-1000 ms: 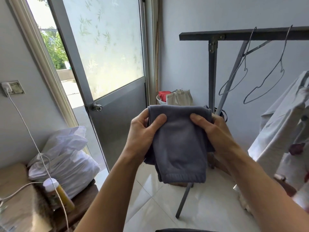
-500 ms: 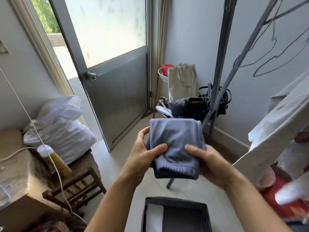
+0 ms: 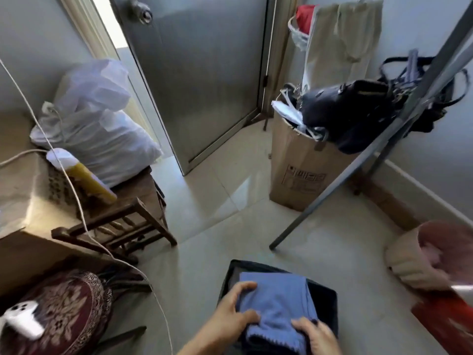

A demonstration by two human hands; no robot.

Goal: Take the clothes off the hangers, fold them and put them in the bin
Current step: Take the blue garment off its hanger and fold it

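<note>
I judge this piece nearly done: the folded blue-grey garment (image 3: pixel 276 298) is off its hanger and low in the dark bin (image 3: pixel 258 263) on the floor, against the bin's left side, dark interior showing along the right edge; whether it rests on the bottom I cannot tell. The left hand (image 3: pixel 230 321) clasps its left edge and the right hand (image 3: pixel 317 336) grips its near right corner; the cloth looks soft, thick and squarely folded; no hangers show, so I cannot judge what remains.

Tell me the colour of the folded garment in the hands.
The folded garment is plain greyish blue; the head view shows it best.
</note>
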